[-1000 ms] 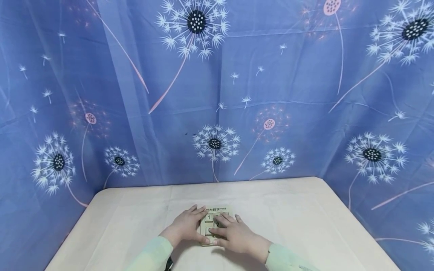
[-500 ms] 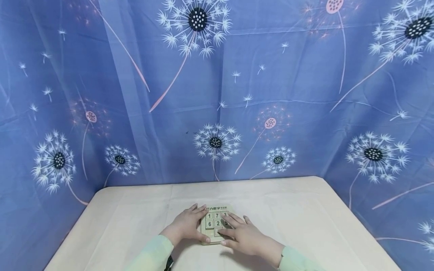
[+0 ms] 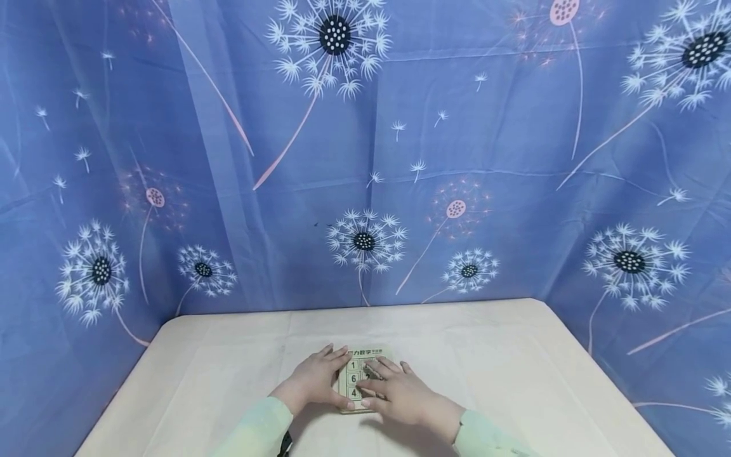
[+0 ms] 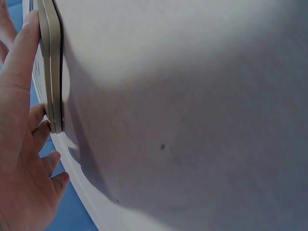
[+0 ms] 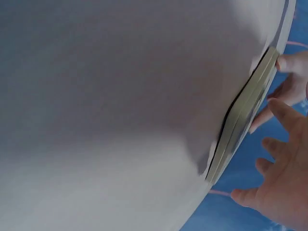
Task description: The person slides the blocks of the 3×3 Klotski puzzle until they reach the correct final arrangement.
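A pale green number slide puzzle (image 3: 367, 351) lies flat on the table, with dark lettering along its far edge. Tiles 1, 6 and 4 (image 3: 354, 393) form its left column; the right side is mostly hidden under my right hand (image 3: 404, 397). That hand spreads over the tiles, its fingers fairly straight and fingertips at the middle column. My left hand (image 3: 316, 379) holds the puzzle by its left side, thumb at the near corner and fingers at the far one. The left wrist view shows the layered side of the puzzle (image 4: 55, 72) between thumb and fingers.
A cream-coloured table (image 3: 491, 343) with rounded far corners extends around the puzzle. Behind it and to both sides hangs a blue curtain (image 3: 297, 254) printed with dandelions. Pale green sleeves (image 3: 257, 425) cover both forearms.
My right hand drew back to the right, then returned left over the tiles. The bottom-row tile near the middle has slid left, and 4 now shows at bottom left. The left hand stays put.
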The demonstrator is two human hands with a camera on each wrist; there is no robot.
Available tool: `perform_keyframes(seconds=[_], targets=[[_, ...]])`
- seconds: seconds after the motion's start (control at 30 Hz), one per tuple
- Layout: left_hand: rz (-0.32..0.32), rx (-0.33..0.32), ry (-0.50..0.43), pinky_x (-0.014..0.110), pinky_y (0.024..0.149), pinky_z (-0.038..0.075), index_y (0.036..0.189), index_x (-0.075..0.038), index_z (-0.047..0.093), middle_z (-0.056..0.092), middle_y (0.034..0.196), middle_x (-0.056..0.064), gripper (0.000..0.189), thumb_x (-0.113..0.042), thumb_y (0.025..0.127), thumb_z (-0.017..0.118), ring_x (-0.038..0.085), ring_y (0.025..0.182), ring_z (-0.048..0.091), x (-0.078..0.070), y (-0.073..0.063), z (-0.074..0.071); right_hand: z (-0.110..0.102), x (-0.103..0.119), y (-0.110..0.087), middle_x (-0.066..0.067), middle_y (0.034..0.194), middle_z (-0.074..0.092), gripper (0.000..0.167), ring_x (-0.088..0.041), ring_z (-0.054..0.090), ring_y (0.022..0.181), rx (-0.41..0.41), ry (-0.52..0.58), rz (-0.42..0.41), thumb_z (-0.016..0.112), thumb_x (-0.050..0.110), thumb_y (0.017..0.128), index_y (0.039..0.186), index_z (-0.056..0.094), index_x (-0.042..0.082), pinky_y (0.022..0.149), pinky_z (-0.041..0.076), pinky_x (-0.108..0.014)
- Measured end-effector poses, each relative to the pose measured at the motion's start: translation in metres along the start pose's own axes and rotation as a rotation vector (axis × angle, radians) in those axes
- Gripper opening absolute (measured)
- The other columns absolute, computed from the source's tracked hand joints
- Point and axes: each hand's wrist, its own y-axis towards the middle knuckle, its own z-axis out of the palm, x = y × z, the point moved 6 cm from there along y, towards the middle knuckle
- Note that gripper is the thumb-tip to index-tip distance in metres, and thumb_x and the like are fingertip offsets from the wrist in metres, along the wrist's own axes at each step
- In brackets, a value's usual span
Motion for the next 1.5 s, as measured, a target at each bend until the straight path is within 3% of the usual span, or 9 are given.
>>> perform_keyframes(seconds=[0.5,1.03,1.27,1.5], targets=[[-0.022,0.007,-0.026,0.058,0.123,0.039,0.151,-0.012,0.051,0.047,0.162,0.004,0.105,-0.065,0.067,0.086,0.039,0.152,0.038,0.0,0.0,0.0,-0.013,-0.037,-0.025,-0.017,0.164,0.04,0.05,-0.048,0.035,0.152,-0.065,0.046,0.072,0.051,0.05,0.104,0.139,0.064,0.017,0.116,0.025,-0.082],[-0.017,0.009,-0.035,0.058,0.123,0.039,0.151,-0.013,0.051,0.047,0.162,0.004,0.105,-0.066,0.067,0.086,0.039,0.152,0.038,0.001,0.001,0.002,-0.011,-0.024,-0.036,-0.015,0.161,0.046,0.044,-0.047,0.039,0.149,-0.064,0.017,-0.005,0.055,0.051,0.101,0.133,0.069,0.025,0.112,0.031,-0.083],[-0.017,0.016,-0.034,0.058,0.123,0.039,0.151,-0.013,0.051,0.047,0.162,0.004,0.105,-0.066,0.067,0.086,0.039,0.152,0.038,0.0,0.0,0.001,-0.001,-0.013,-0.021,-0.013,0.16,0.047,0.047,-0.045,0.041,0.149,-0.039,0.028,-0.032,0.052,0.054,0.102,0.137,0.067,0.027,0.111,0.035,-0.081],[-0.012,0.011,-0.027,0.058,0.123,0.039,0.151,-0.012,0.051,0.047,0.162,0.005,0.105,-0.065,0.068,0.086,0.04,0.152,0.039,0.0,0.0,-0.001,-0.006,-0.024,-0.022,-0.016,0.161,0.044,0.051,-0.047,0.037,0.15,-0.079,0.035,0.073,0.053,0.053,0.101,0.138,0.066,0.019,0.115,0.029,-0.082]])
